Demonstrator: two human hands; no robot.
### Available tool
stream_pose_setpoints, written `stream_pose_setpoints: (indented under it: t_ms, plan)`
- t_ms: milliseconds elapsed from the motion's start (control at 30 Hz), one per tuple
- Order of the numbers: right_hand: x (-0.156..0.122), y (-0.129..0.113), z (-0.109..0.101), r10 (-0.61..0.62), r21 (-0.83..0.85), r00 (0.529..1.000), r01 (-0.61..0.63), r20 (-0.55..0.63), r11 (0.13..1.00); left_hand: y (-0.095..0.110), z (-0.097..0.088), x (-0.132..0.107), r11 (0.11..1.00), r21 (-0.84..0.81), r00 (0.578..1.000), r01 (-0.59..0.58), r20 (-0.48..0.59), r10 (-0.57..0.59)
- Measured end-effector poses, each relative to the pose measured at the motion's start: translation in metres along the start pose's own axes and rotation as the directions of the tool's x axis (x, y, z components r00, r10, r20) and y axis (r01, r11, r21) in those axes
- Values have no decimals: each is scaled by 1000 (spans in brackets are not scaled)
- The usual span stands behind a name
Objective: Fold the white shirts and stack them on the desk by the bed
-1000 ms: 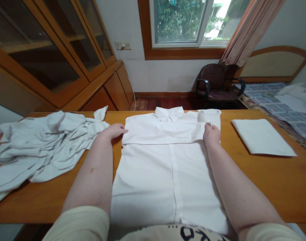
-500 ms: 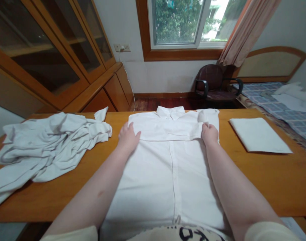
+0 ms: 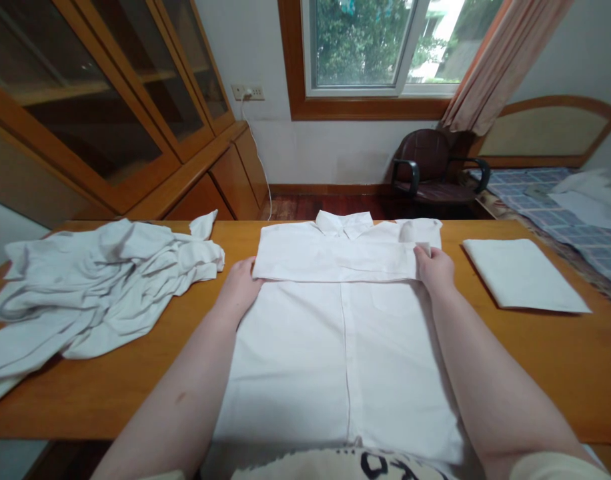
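A white button-up shirt lies front side up on the wooden table, its collar toward the far edge. One long sleeve is folded straight across the chest. My left hand is at the shirt's left edge by the sleeve fold, fingertips partly hidden behind the cloth, which it grips. Between thumb and fingers, my right hand pinches the cuff end of the folded sleeve near the right edge. The other sleeve is only partly visible, near the right shoulder.
A crumpled heap of white clothing lies on the table's left. On the right is a flat, folded white garment. Beyond the wooden table stand a dark office chair, a glass-door cabinet and a bed.
My left hand has shifted from flat on top of the fold to the shirt's outer left edge. My right hand has drawn the cuff slightly rightward.
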State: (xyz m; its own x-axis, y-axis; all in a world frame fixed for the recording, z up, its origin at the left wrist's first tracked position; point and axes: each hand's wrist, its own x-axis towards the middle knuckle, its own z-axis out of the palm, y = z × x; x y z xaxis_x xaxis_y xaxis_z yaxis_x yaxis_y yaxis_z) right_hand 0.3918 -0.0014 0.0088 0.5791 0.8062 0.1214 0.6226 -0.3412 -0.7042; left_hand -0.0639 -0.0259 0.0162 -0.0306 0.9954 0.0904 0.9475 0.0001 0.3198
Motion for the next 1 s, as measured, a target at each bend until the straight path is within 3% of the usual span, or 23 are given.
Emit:
stream_pose_setpoints:
  t_ms: [67,200,367,533,700,833,1000]
  plan:
    - [0,0,0,-3,10,1000,3,-14,1000,-2,-2,0,997,-15,997,69,-28,-70]
    - [-3,-3,-1,-15,-25,999,14,-38,1000,-3,-7,0,989,-10,988,151,31,-151]
    - [-6,-6,-4,-47,-104,996,39,-78,994,-3,-13,-2,997,41,995,69,67,-71]
    - [-6,-8,-5,-36,-184,999,31,-21,982,-6,-11,-4,994,97,997,45,66,-52]
    - [-7,-10,-5,-32,-98,995,22,-96,995,-4,-10,-4,994,100,997,47,50,-53]
    - [-7,-10,-4,-37,-57,995,32,-89,998,6,-4,-3,993,114,1000,-14,4,14]
    - [-6,-4,-5,45,84,999,-43,-27,996,16,8,-4,981,89,979,-171,125,159]
